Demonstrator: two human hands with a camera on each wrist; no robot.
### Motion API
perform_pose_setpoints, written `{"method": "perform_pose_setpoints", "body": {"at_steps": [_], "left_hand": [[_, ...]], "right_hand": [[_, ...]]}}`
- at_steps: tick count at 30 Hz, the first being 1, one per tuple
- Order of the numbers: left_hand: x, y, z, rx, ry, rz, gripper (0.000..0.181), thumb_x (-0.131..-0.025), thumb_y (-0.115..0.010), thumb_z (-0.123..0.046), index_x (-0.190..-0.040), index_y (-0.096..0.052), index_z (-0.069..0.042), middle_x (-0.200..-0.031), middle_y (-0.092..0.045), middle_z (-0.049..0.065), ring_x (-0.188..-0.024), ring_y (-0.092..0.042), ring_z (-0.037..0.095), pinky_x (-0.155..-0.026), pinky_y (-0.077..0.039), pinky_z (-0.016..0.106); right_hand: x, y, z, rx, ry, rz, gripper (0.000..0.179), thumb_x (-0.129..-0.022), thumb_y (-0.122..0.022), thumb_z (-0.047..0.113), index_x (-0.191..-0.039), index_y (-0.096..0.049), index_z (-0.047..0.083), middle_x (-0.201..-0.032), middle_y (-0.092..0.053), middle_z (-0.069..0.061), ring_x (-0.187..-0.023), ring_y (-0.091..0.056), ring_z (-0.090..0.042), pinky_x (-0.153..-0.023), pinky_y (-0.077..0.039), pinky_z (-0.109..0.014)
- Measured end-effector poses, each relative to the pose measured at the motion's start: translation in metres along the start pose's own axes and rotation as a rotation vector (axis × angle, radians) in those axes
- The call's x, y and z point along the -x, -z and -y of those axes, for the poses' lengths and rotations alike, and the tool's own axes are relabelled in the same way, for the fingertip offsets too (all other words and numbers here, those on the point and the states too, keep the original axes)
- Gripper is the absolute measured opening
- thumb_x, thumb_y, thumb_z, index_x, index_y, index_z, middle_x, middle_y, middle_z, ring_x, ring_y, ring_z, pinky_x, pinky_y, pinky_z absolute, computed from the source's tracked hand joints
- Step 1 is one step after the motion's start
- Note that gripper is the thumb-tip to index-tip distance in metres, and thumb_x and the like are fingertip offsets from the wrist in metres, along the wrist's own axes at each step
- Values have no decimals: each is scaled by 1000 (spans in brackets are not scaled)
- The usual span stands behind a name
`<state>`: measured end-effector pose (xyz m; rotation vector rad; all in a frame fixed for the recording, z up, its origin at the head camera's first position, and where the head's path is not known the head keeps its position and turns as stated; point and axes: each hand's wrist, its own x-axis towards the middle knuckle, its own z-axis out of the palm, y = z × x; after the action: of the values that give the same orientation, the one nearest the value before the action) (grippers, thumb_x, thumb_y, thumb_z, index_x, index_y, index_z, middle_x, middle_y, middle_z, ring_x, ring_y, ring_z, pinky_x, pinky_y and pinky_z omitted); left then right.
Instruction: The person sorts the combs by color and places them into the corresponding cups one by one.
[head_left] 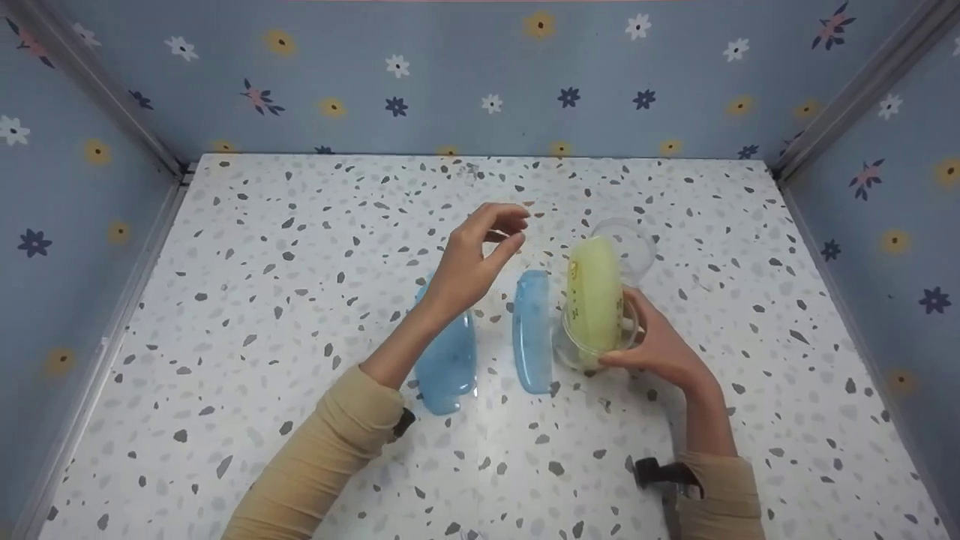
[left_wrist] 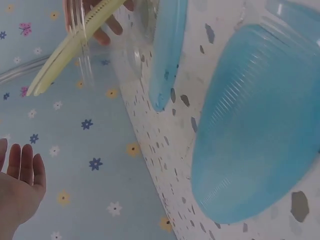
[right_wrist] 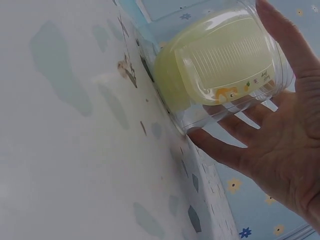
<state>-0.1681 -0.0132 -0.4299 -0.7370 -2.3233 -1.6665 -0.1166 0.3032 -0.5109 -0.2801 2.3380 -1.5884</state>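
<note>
My right hand grips a clear plastic jar around its side, with the thumb and fingers on opposite sides. Inside the jar stands a pale yellow comb, its upper end sticking out past the rim. In the right wrist view, the fine teeth of the yellow comb and a small orange print show through the jar wall. My left hand hovers over the table with loosely bent fingers and nothing in them. Below its wrist lies a blue comb, partly hidden by the forearm.
A second, narrower-looking blue comb lies between the first one and the jar. Behind the jar, a round transparent lid is on the speckled white table. Flower-patterned blue panels enclose the back and both sides.
</note>
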Motion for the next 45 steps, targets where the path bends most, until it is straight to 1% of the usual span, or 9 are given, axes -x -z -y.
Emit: {"method": "perform_pose_setpoints", "body": {"at_steps": [4, 6, 10, 16, 22, 27, 31, 38, 45], "left_hand": [[9, 11, 9, -27, 37, -9, 32, -104, -61, -13, -134, -61, -4, -124, -67, 12, -115, -66, 22, -101, -56, 34], [14, 16, 14, -47, 75, -10, 33, -103, -61, -13, -135, -60, -4, -126, -67, 12, -116, -65, 23, -102, -55, 35], [22, 26, 24, -120, 186, 2, 37, -103, -61, -15, -139, -58, -6, -128, -65, 13, -118, -64, 26, -104, -55, 41], [35, 41, 36, -256, 371, 34, 41, -102, -63, -20, -141, -56, -12, -130, -62, 11, -119, -62, 28, -103, -53, 43], [48, 51, 46, -353, 500, 82, 48, -100, -66, -25, -145, -53, -12, -134, -58, 14, -121, -60, 32, -100, -54, 47], [60, 53, 52, -431, 606, 142, 61, -97, -68, -33, -151, -46, -13, -138, -53, 17, -128, -55, 35, -102, -52, 52], [68, 52, 54, -496, 671, 186, 74, -95, -71, -39, -155, -40, -12, -142, -48, 21, -133, -49, 39, -105, -50, 58], [80, 49, 57, -606, 726, 247, 90, -92, -73, -48, -160, -30, -9, -145, -43, 29, -134, -48, 46, -107, -47, 67], [89, 46, 60, -559, 771, 254, 100, -89, -76, -49, -161, -24, -2, -144, -42, 32, -131, -52, 49, -107, -47, 66]], "right_hand": [[2, 4, 0, 12, 7, -8, 103, -70, -94, 15, -155, -39, 37, -162, -43, 7, -150, -40, -27, -115, -42, -62], [3, 6, 0, 18, 10, -8, 102, -71, -93, 13, -154, -39, 36, -161, -44, 6, -149, -40, -28, -114, -42, -63], [6, 9, 0, 32, 9, -6, 101, -71, -93, 15, -154, -40, 36, -161, -44, 6, -150, -39, -28, -115, -41, -63], [9, 13, 0, 54, 0, -10, 100, -72, -94, 15, -154, -39, 32, -160, -45, 3, -151, -37, -29, -113, -41, -62], [10, 17, 0, 75, -26, -18, 101, -72, -93, 17, -155, -38, 34, -161, -43, 2, -151, -36, -30, -114, -41, -64], [12, 21, -3, 99, -47, -29, 101, -72, -94, 22, -155, -37, 35, -161, -42, 3, -153, -35, -30, -115, -40, -65], [14, 25, -6, 118, -54, -33, 102, -74, -93, 23, -157, -35, 33, -164, -38, 0, -155, -31, -34, -116, -39, -65], [21, 32, -9, 137, -88, -43, 104, -75, -93, 23, -159, -32, 30, -168, -34, -3, -157, -27, -37, -117, -37, -66], [27, 43, -11, 134, -91, -50, 103, -77, -91, 22, -160, -30, 26, -168, -32, -8, -158, -23, -40, -118, -35, -66]]}}
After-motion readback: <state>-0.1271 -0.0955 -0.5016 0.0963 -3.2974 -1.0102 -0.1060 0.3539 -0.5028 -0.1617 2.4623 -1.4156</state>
